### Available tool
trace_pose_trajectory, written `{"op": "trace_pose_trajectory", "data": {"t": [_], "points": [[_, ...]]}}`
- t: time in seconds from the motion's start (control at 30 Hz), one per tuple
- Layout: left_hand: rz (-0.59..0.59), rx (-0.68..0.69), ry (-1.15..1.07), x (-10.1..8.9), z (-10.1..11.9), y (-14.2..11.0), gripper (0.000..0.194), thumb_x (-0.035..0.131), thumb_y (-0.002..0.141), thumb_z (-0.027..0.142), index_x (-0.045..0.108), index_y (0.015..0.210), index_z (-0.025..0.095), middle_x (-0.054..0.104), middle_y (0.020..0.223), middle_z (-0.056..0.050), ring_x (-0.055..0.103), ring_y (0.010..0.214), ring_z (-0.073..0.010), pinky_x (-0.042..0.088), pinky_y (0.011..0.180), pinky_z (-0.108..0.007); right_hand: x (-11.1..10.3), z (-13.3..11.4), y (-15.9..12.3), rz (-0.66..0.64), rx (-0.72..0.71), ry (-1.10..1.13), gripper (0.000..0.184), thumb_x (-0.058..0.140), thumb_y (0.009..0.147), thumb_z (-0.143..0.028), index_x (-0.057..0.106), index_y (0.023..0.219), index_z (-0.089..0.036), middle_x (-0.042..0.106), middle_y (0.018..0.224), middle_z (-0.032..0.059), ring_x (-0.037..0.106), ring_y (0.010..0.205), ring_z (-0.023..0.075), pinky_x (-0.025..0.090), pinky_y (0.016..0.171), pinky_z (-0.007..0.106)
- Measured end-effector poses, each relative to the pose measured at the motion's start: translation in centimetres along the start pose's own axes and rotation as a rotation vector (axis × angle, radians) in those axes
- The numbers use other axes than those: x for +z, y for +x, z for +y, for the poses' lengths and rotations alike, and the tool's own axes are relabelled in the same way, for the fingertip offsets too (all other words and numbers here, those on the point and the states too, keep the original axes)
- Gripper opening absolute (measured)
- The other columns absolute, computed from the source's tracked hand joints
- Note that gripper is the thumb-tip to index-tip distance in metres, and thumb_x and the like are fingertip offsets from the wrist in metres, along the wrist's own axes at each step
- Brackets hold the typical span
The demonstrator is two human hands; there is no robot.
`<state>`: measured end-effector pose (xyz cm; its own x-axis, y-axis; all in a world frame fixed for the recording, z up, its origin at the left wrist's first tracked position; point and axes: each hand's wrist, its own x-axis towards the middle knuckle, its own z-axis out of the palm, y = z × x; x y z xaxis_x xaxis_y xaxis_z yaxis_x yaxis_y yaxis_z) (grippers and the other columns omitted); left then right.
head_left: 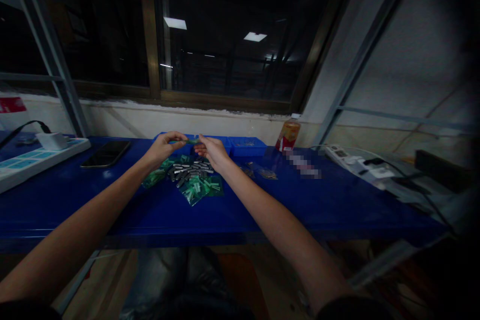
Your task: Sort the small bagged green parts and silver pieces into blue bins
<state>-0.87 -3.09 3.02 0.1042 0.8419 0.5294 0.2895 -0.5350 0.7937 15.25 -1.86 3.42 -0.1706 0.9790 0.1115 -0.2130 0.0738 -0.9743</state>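
My left hand (164,146) and right hand (212,150) meet over the blue tabletop (322,200), fingertips pinched on the two ends of a small thin green strip (189,142) held level between them. Both hands are nearly closed on that strip; I cannot tell how hard they press. To do this well, I judge the pinch should stay light and even, with the strip kept flat and clear of the pile beneath.

Both forearms reach forward and converge, wrists slightly raised, palms turned inward.

Just below the hands, at 6 o'clock from them, lies a heap of small grey metal pieces (187,171) on crumpled clear green plastic bags (198,189). Shallow blue plastic trays (245,145) sit behind, at 1 o'clock. A black smartphone (106,154) lies flat at 9 o'clock, near a white panel (33,158). An orange-labelled bottle (288,136) stands at 2 o'clock; a white power strip (352,164) lies further at 3 o'clock.
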Motion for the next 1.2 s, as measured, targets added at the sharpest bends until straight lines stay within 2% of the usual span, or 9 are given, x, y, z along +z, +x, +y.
{"op": "trace_pose_trajectory", "data": {"t": [0.07, 0.13, 0.33, 0.53, 0.7, 0.87, 0.97, 1.1, 1.2], "points": [[-0.025, 0.056, 0.104, -0.1, -0.1, 0.0, 0.016, 0.060, 0.067, 0.029, 0.063, 0.077, 0.017, 0.059, 0.091, -0.004, 0.052, 0.096, -0.0177, 0.035, 0.093, -0.031, 0.0, -0.1, 0.1, 0.036, -0.034, 0.061, 0.004, 0.054, 0.075, -0.011, 0.053, 0.078, -0.014, 0.057, 0.053, -0.0025, 0.053, 0.046, 0.0065, 0.039, 0.043, 0.014], [-0.035, 0.090, 0.186, 0.0, -0.3, -0.1, 0.012, 0.058, 0.069, 0.027, 0.064, 0.072, 0.017, 0.055, 0.098, -0.005, 0.048, 0.103, -0.0183, 0.032, 0.097, -0.030, 0.0, -0.1, 0.1, 0.066, -0.045, 0.107, 0.023, 0.053, 0.067, -0.002, 0.052, 0.086, -0.014, 0.056, 0.053, -0.0048, 0.053, 0.047, 0.0069, 0.040, 0.045, 0.015], [-0.018, 0.103, 0.283, 0.2, -0.4, -0.1, 0.011, 0.057, 0.071, 0.025, 0.066, 0.071, 0.018, 0.048, 0.103, -0.006, 0.042, 0.110, -0.0189, 0.029, 0.100, -0.033, 0.2, 0.2, 0.3, 0.103, -0.079, 0.086, 0.041, 0.052, 0.059, -0.001, 0.053, 0.099, -0.011, 0.052, 0.050, -0.0066, 0.049, 0.047, 0.0072, 0.037, 0.045, 0.017], [-0.082, 0.085, 0.270, 0.2, 0.0, -0.2, 0.013, 0.059, 0.069, 0.028, 0.065, 0.075, 0.018, 0.057, 0.092, -0.005, 0.044, 0.107, -0.0209, 0.029, 0.099, -0.033, 0.3, 0.6, 0.8, 0.084, -0.173, -0.051, 0.034, 0.050, 0.057, -0.004, 0.060, 0.089, -0.009, 0.053, 0.054, -0.0058, 0.044, 0.047, 0.0060, 0.034, 0.047, 0.017], [-0.076, -0.195, -0.031, 0.5, 0.5, -0.4, 0.028, 0.059, 0.068, 0.037, 0.064, 0.086, 0.016, 0.059, 0.100, -0.006, 0.049, 0.101, -0.0229, 0.038, 0.085, -0.033, 0.1, 0.4, 0.7, 0.093, -0.404, -0.301, 0.035, 0.046, 0.062, -0.005, 0.060, 0.093, -0.012, 0.047, 0.057, -0.0067, 0.043, 0.052, 0.0071, 0.036, 0.052, 0.018], [-0.011, -0.467, -0.380, 0.1, 0.9, -0.3, 0.051, 0.047, 0.071, 0.060, 0.063, 0.074, 0.011, 0.062, 0.089, -0.010, 0.053, 0.081, -0.0201, 0.041, 0.063, -0.027, -0.1, 0.1, -0.3, 0.031, -0.758, -0.650, 0.029, 0.043, 0.064, -0.004, 0.065, 0.080, -0.015, 0.052, 0.069, -0.0009, 0.048, 0.063, 0.0110, 0.039, 0.061, 0.022], [-0.037, -0.547, -0.431, 0.1, 0.7, -0.3, 0.039, 0.060, 0.067, 0.050, 0.062, 0.075, 0.012, 0.060, 0.078, -0.007, 0.051, 0.063, -0.0134, 0.038, 0.054, -0.023, -0.1, 0.1, -0.9, -0.001, -0.843, -0.778, 0.031, 0.040, 0.068, -0.004, 0.066, 0.079, -0.016, 0.051, 0.071, 0.0012, 0.048, 0.066, 0.0126, 0.041, 0.064, 0.024], [0.008, -0.450, -0.427, 0.5, 0.4, -0.2, 0.027, 0.072, 0.058, 0.030, 0.057, 0.074, 0.014, 0.054, 0.068, 0.002, 0.042, 0.048, -0.0054, 0.033, 0.047, -0.019, -0.1, 0.3, -1.0, 0.058, -0.846, -0.903, 0.032, 0.041, 0.067, -0.002, 0.068, 0.078, -0.016, 0.050, 0.076, 0.0030, 0.050, 0.078, 0.0148, 0.040, 0.076, 0.026], [0.051, -0.332, -0.376, 0.6, 0.1, -0.2, 0.033, 0.073, 0.056, 0.032, 0.055, 0.078, 0.016, 0.051, 0.063, 0.004, 0.043, 0.047, -0.0058, 0.033, 0.047, -0.019, 0.0, 0.4, -0.7, 0.122, -0.707, -0.939, 0.023, 0.047, 0.068, -0.006, 0.067, 0.074, -0.016, 0.052, 0.075, 0.0029, 0.050, 0.079, 0.0154, 0.039, 0.079, 0.027]]}}
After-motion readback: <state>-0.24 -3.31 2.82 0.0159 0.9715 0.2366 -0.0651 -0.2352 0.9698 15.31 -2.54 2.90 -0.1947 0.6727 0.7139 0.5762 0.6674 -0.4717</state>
